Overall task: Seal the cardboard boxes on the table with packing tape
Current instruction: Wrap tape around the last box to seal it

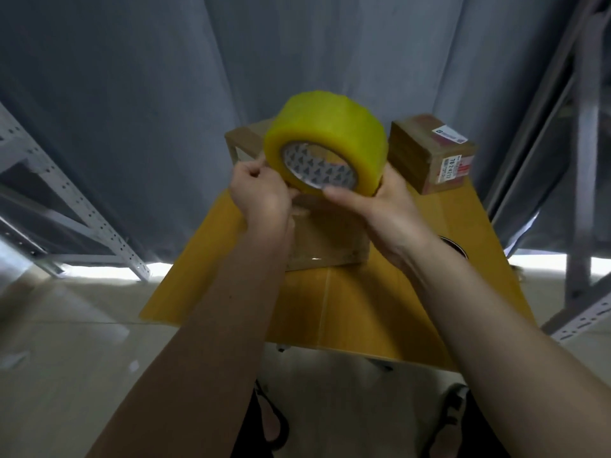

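Note:
A thick roll of yellow packing tape is held up in the air above a cardboard box that sits on the yellow table. My right hand grips the roll from below and behind, thumb across its near edge. My left hand pinches at the roll's left rim, fingers curled. A second cardboard box with white and red labels stands at the table's back right. Part of a third box shows behind the roll at the back left.
Grey curtains hang behind the table. White perforated metal shelf posts slant on the left and others stand at the right. A dark round object lies on the table behind my right wrist. My sandalled feet show on the pale floor below.

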Tool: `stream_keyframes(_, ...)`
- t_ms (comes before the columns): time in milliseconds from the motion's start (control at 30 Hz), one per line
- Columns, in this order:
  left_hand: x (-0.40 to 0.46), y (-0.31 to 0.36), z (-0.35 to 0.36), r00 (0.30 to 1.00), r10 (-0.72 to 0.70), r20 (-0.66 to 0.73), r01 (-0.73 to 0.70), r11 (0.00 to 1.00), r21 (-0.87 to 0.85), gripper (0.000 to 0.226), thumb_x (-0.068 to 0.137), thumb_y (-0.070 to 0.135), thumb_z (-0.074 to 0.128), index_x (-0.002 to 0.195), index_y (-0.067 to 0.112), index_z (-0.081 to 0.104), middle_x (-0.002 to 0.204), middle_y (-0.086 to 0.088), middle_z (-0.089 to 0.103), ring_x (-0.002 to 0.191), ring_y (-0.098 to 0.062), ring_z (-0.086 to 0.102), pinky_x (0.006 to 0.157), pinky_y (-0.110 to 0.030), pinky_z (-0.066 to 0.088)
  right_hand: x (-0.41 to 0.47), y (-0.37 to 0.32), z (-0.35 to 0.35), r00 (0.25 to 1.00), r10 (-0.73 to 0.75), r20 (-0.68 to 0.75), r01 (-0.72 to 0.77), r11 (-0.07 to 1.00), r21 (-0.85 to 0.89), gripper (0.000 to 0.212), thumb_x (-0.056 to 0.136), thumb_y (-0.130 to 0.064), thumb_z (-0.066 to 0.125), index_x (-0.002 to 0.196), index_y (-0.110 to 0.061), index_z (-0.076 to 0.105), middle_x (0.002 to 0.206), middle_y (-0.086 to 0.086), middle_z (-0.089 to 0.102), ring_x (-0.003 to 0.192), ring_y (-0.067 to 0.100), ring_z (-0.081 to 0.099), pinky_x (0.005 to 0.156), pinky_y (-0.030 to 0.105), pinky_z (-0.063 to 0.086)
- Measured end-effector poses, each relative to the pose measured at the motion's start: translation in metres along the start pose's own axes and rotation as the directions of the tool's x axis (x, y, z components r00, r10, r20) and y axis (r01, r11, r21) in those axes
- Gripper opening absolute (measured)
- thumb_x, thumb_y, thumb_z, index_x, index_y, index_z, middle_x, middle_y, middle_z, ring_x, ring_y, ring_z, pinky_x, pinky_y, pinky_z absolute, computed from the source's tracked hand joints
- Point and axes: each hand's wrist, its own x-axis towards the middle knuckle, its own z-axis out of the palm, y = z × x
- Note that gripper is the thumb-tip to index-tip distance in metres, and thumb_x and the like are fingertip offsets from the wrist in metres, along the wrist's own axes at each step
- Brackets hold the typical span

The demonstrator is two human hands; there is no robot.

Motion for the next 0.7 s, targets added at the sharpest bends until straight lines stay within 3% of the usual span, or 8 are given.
stream_keyframes(100,-0.015,0.001,0.006,0.993,-0.075,0.086,0.086,0.988,-0.126,0.022,0.095,0.003,0.047,0.076,0.013,0.053,0.099,-0.017,0.063,0.075,-0.021,0.067,0.05,-0.024,0.055,0.007,0.007,0.021,0.952,0.015,-0.305,0.046,0.98,0.193,0.054,0.075,-0.007,0.079,0.125,-0.002,0.057,0.114,0.014,0.068,0.102,0.025,0.067,0.085,0.043,0.058)
stream_keyframes(200,-0.013,0.008,0.004,0.99,-0.052,0.132,0.076,0.979,-0.19,0.022,0.097,0.017,0.056,0.076,0.011,0.057,0.09,-0.017,0.068,0.076,-0.023,0.071,0.054,-0.027,0.056,0.015,0.008,0.026,0.913,0.081,-0.399,0.049,0.951,0.304,0.038,0.07,-0.01,0.084,0.104,-0.013,0.067,0.1,0.007,0.073,0.097,0.026,0.07,0.085,0.05,0.057)
stream_keyframes(300,0.002,0.009,-0.013,0.999,-0.041,0.034,0.044,0.994,-0.1,0.033,0.096,0.03,0.058,0.067,0.017,0.064,0.066,-0.001,0.068,0.054,-0.011,0.063,0.053,-0.025,0.05,0.024,0.006,0.013,0.915,0.042,-0.402,0.012,0.991,0.131,0.016,0.076,-0.01,0.079,0.087,-0.018,0.069,0.091,0.004,0.073,0.09,0.026,0.07,0.07,0.042,0.06)
stream_keyframes(367,0.011,0.002,-0.028,0.996,0.0,-0.089,0.002,1.0,0.028,0.041,0.096,0.032,0.055,0.057,0.025,0.064,0.06,0.008,0.064,0.055,-0.007,0.057,0.058,-0.023,0.045,0.029,0.006,0.006,0.911,0.009,-0.411,-0.01,1.0,-0.001,0.014,0.079,-0.011,0.075,0.089,-0.017,0.068,0.094,0.008,0.071,0.088,0.026,0.07,0.066,0.043,0.06)
stream_keyframes(467,0.013,-0.011,-0.044,0.986,0.043,-0.158,-0.019,0.989,0.149,0.04,0.097,0.031,0.051,0.06,0.028,0.065,0.07,0.007,0.066,0.062,-0.005,0.054,0.062,-0.018,0.046,0.036,0.01,0.005,0.895,-0.071,-0.441,-0.023,0.979,-0.204,0.022,0.079,-0.016,0.075,0.091,-0.021,0.057,0.095,0.005,0.066,0.087,0.02,0.066,0.071,0.04,0.059)
stream_keyframes(533,0.01,-0.018,-0.048,0.988,0.017,-0.154,0.013,0.981,0.192,0.037,0.098,0.034,0.05,0.068,0.024,0.07,0.073,-0.001,0.067,0.067,-0.019,0.058,0.077,-0.033,0.049,0.041,0.011,0.008,0.887,-0.136,-0.441,-0.013,0.948,-0.317,0.017,0.079,-0.023,0.073,0.084,-0.023,0.057,0.082,-0.003,0.064,0.082,0.016,0.064,0.076,0.038,0.055)
stream_keyframes(600,0.01,-0.021,-0.048,0.992,0.012,-0.125,0.018,0.97,0.242,0.035,0.097,0.035,0.051,0.08,0.017,0.076,0.082,-0.009,0.069,0.077,-0.032,0.061,0.08,-0.04,0.051,0.048,0.009,0.009,0.883,-0.182,-0.432,-0.005,0.918,-0.398,0.015,0.081,-0.03,0.069,0.084,-0.017,0.062,0.076,-0.004,0.063,0.077,0.015,0.062,0.073,0.035,0.051)
stream_keyframes(700,0.016,-0.022,-0.047,0.996,0.047,-0.076,-0.021,0.951,0.308,0.035,0.098,0.034,0.05,0.091,0.013,0.078,0.095,-0.012,0.07,0.094,-0.028,0.062,0.089,-0.039,0.05,0.057,0.008,0.01,0.883,-0.205,-0.423,-0.013,0.889,-0.457,0.018,0.084,-0.034,0.065,0.088,-0.016,0.066,0.075,-0.009,0.062,0.075,0.012,0.059,0.069,0.028,0.044)
